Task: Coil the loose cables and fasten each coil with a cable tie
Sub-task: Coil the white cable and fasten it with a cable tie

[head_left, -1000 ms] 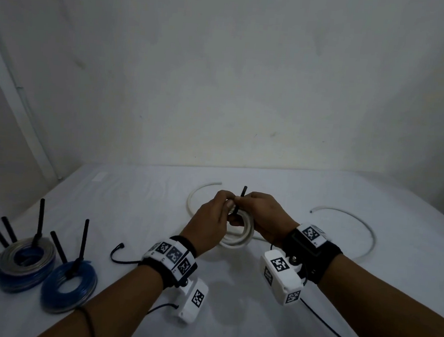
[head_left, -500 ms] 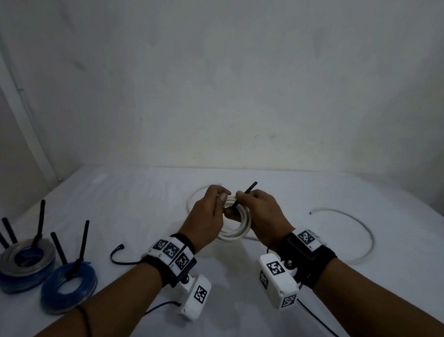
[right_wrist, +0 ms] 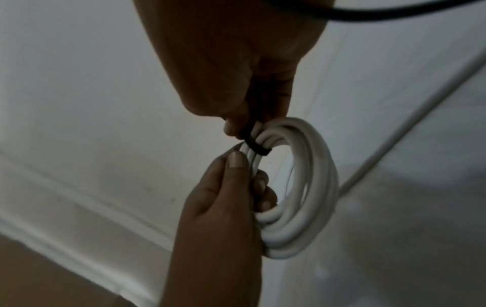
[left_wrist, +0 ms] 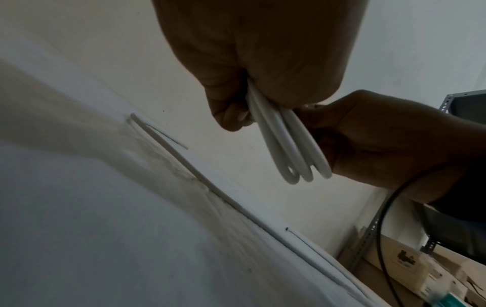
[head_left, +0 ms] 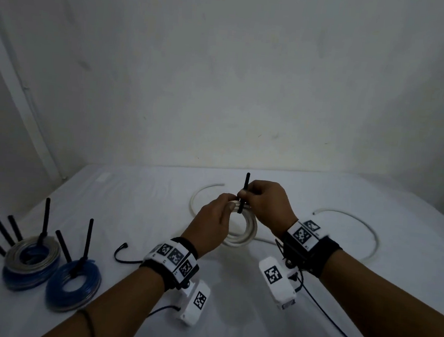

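The black cable tie (head_left: 243, 197), which leaned to the right half a second ago, now stands nearly upright at the centre of the frame, its lower end crossing the top of the white coil (head_left: 245, 231); I judge this means I am drawing it round the bundle and the fastening is close but not yet locked. My left hand (head_left: 212, 225) clamps the stacked white loops between thumb and fingers, keeping them gathered just above the worktop (head_left: 145, 202). My right hand (head_left: 267, 207) pinches the tie where it meets the coil. In the right wrist view the tie already curves over the loops. Counting up: two finished coils sit at the lower left of the frame, a grey-and-blue coil (head_left: 31, 264) and a blue coil (head_left: 72, 285), each with a tie sticking up. Beside them I count four spare ties (head_left: 2, 231), though that corner is dim. One loose white cable (head_left: 356, 220) arcs at the right, still uncoiled.
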